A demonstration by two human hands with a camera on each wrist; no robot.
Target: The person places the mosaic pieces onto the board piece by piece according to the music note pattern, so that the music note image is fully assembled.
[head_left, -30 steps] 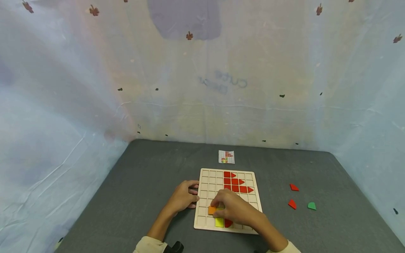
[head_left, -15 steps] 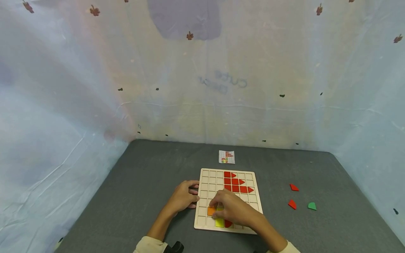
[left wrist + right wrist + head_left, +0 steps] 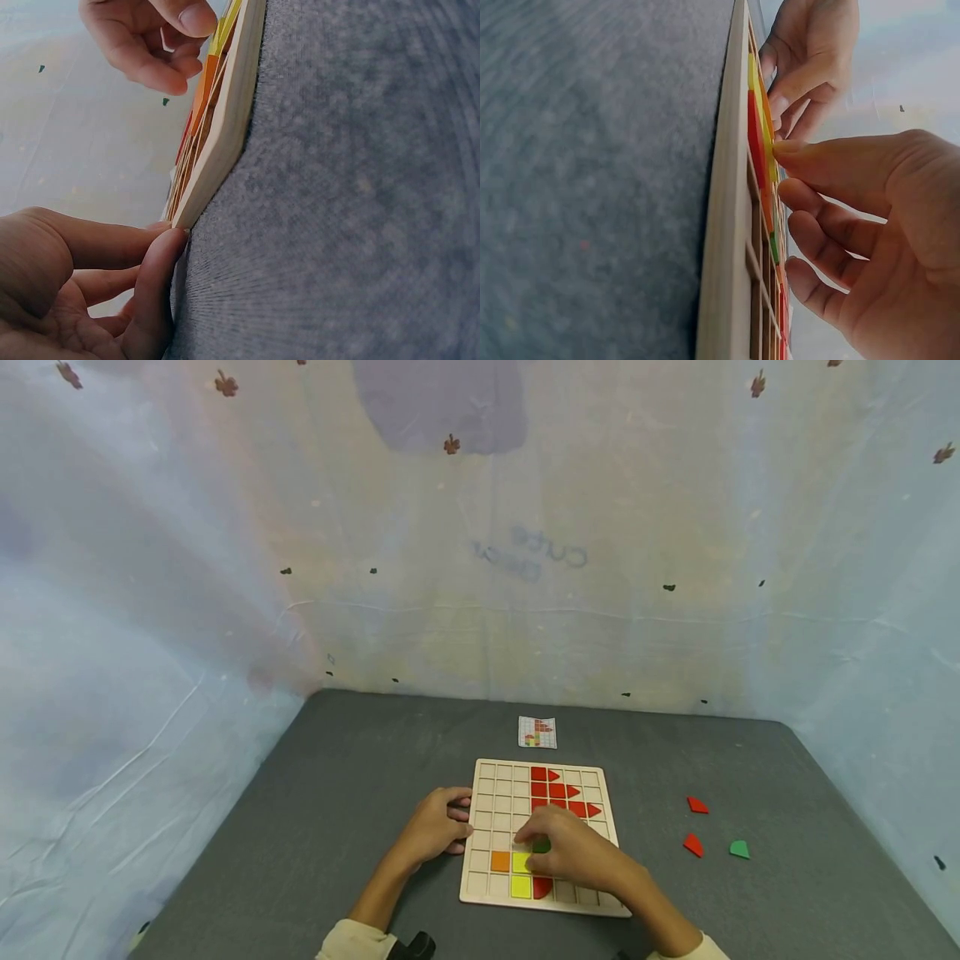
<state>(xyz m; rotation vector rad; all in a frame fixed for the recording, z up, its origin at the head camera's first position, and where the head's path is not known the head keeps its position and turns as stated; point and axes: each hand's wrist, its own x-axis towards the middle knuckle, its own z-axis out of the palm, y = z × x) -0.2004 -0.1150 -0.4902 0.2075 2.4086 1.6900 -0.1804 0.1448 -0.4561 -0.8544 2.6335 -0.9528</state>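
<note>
A wooden grid board [image 3: 487, 810] lies on the dark table. My left hand [image 3: 433, 827] grips its left edge, thumb and fingers curled at the rim. My right hand [image 3: 570, 852] is over the board's lower middle, fingers loosely bent. In the right wrist view its thumb touches or nearly touches a yellow tile [image 3: 521, 862]; nothing shows held. Beside that tile sit an orange square [image 3: 500, 861], another yellow square [image 3: 521, 887] and a rounded red piece [image 3: 542, 887]. A green piece [image 3: 542, 844] is partly hidden under the hand. Red tiles [image 3: 557, 791] form pointed rows above.
A small printed pattern card [image 3: 537, 732] lies beyond the board. To the right are two loose red pieces [image 3: 693, 845] and a green one [image 3: 738, 849]. A patterned sheet [image 3: 480, 643] hangs behind the table [image 3: 360, 743].
My right hand has shifted right, off the orange square, uncovering it along with part of the yellow tile and the green piece. The left hand stays at the board's edge.
</note>
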